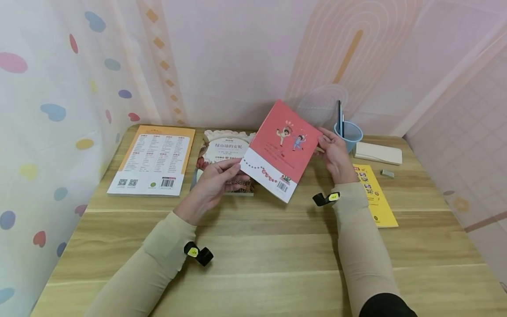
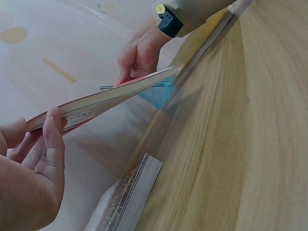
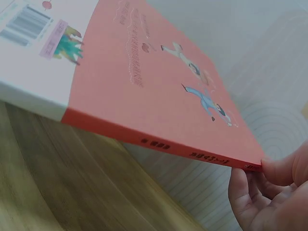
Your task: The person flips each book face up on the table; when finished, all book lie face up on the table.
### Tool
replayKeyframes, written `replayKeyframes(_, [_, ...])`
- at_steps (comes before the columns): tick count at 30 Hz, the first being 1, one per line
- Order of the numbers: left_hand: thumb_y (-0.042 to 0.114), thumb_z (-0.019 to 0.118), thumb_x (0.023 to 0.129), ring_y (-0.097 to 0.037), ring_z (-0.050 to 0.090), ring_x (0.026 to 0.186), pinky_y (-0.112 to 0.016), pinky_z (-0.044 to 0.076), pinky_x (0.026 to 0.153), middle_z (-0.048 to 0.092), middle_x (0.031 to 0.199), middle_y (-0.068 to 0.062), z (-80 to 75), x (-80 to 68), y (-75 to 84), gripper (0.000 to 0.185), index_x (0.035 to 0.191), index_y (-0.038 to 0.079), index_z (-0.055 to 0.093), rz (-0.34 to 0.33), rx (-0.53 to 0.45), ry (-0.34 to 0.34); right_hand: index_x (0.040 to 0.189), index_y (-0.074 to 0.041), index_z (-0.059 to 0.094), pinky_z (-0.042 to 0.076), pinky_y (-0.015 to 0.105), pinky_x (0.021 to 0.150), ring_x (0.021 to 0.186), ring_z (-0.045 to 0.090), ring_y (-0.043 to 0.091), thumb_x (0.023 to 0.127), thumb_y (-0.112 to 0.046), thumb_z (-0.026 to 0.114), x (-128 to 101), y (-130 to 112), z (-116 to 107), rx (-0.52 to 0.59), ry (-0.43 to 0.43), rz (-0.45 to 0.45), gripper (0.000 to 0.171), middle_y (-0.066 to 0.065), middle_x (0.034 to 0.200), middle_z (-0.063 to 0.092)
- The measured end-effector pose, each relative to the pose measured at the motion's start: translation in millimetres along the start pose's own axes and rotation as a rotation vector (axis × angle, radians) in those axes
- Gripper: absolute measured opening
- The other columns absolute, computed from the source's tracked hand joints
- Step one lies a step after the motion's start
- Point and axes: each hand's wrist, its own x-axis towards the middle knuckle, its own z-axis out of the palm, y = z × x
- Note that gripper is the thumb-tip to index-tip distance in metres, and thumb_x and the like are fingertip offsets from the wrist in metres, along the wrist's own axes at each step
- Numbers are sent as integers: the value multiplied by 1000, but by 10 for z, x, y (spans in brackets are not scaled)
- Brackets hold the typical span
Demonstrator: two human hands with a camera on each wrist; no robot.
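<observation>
A red-and-white paperback book (image 1: 280,149) is held tilted above the wooden desk (image 1: 253,264), back cover up. The left hand (image 1: 215,182) pinches its lower white edge; the right hand (image 1: 336,156) grips its far red corner. Just behind the right hand, a blue pen cup (image 1: 350,134) holds upright pens (image 1: 339,116). Beneath the book lies a green-titled book (image 1: 225,149).

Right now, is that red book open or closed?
Closed. The red book is held off the table by both hands, back cover up, pages together along its edge.
</observation>
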Motion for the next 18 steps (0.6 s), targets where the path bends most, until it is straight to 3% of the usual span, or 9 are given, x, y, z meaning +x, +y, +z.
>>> replayKeyframes(4, [11,54,105,-10,73,82,-22,58,71,75,95,2,14,-7,13,44,147,-3,49,6,5,-5,144,-3,50,49,27,73,93,60,14,107,-5,42,3,0,-3,18,2,-9,38,-6,101,72])
replayKeyframes(10, [8,54,105,-12,73,82,-26,60,71,74,94,0,12,-9,15,43,146,-4,49,17,-11,-17,119,-12,62,51,27,69,93,59,15,107,-4,43,-4,-11,-5,22,15,-9,24,-4,100,73])
replayKeyframes(18, [8,55,105,-12,73,83,-25,60,68,74,98,0,8,-15,8,43,146,-3,50,10,8,-18,120,-9,62,51,27,65,87,60,15,106,-3,45,-31,-48,7,66,13,-21,23,0,97,72])
